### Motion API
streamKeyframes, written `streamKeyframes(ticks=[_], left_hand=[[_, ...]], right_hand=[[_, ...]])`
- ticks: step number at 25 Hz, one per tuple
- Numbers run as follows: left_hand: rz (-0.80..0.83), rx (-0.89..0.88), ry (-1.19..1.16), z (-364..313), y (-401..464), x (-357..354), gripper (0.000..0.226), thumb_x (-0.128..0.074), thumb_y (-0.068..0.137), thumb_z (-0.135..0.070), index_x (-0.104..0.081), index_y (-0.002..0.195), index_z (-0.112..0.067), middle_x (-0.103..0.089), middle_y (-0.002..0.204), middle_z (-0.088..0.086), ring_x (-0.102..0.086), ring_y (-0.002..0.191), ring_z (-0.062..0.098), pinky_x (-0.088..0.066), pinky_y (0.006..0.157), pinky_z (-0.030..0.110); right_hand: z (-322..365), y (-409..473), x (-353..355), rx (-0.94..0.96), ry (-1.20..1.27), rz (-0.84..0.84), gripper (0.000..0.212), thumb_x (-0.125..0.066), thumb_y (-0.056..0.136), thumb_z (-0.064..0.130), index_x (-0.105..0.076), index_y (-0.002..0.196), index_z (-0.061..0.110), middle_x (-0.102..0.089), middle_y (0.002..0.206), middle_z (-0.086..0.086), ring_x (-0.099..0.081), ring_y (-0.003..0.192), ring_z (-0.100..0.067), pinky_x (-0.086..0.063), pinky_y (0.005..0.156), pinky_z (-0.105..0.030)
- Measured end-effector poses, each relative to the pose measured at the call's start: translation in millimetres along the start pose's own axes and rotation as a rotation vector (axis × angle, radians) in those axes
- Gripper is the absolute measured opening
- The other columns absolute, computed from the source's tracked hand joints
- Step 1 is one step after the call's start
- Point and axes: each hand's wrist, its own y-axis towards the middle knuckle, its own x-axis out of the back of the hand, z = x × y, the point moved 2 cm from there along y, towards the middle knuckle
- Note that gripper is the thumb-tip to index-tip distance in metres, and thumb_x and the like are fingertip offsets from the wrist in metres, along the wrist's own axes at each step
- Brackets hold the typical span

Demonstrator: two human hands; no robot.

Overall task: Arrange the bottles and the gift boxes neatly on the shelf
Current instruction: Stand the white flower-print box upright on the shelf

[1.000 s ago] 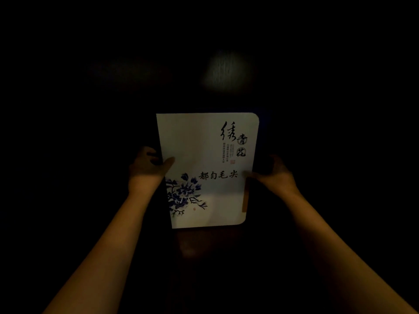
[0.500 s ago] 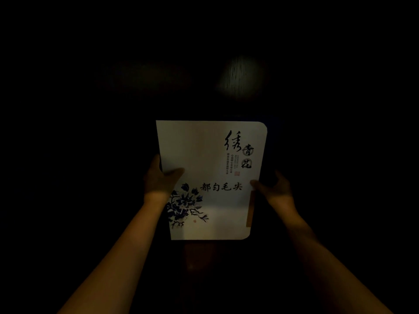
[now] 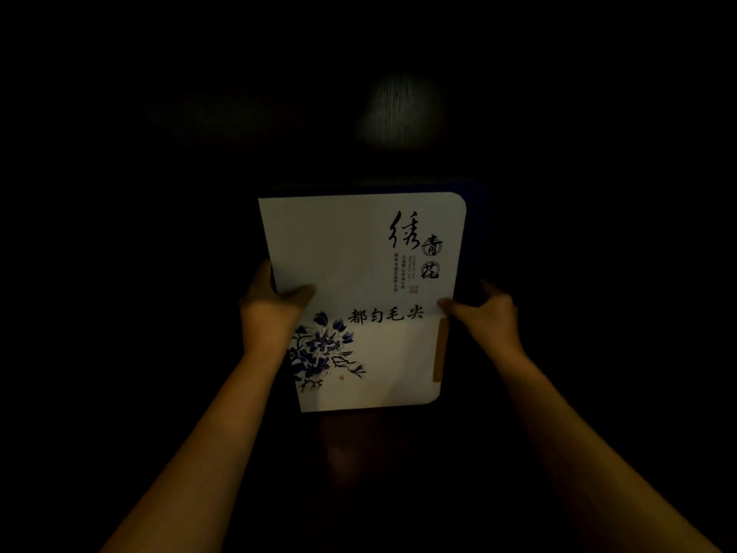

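A: Hands on the gift box [image 3: 359, 273], one at each side edge. It sits mid-frame, flat white lid facing the camera, with darkness all around it.

B: How do the fingers sit on the left hand [image 3: 271, 313]?

A: The thumb lies across the white lid at the box's left edge, just above the blue flower print. The other fingers wrap behind that edge, so the hand is clamped on the box.

B: And the right hand [image 3: 484, 313]?

A: It meets the box's right edge at about the same height. The thumb tip presses the lid's corner beside the black printed characters, and the fingers curl over the dark blue side of the box. That hand is closed on the box too.

B: Is the box resting on anything?

A: I cannot tell. Below its lower edge there is only a dim reddish-brown surface [image 3: 359, 453], and above its top edge a faint patch of lit wood grain [image 3: 399, 109].
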Motion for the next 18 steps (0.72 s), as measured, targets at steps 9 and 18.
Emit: streamKeyframes(ticks=[9,18], left_hand=[[0.013,0.001,-0.015,-14.6,-52.6,44.3,0.054,-0.073,0.073,-0.018,-0.052,0.122,-0.012,-0.062,0.118,0.015,-0.060,0.105,0.030,-0.045,0.085,0.029],[-0.041,-0.006,0.047,-37.5,-110.0,66.6,0.062,-0.073,0.074,-0.022,-0.046,0.130,-0.017,-0.059,0.127,0.013,-0.057,0.112,0.029,-0.049,0.096,0.043]], right_hand=[[12.9,-76.4,33.7,0.105,-0.073,-0.067,0.062,-0.077,0.068,0.021,-0.049,0.123,0.009,-0.055,0.129,-0.015,-0.047,0.122,-0.033,-0.041,0.086,-0.034],[10.9,-116.8,73.3,0.160,-0.039,0.021,0.052,-0.076,0.070,0.022,-0.053,0.116,0.013,-0.058,0.126,-0.011,-0.050,0.119,-0.028,-0.042,0.084,-0.032]])
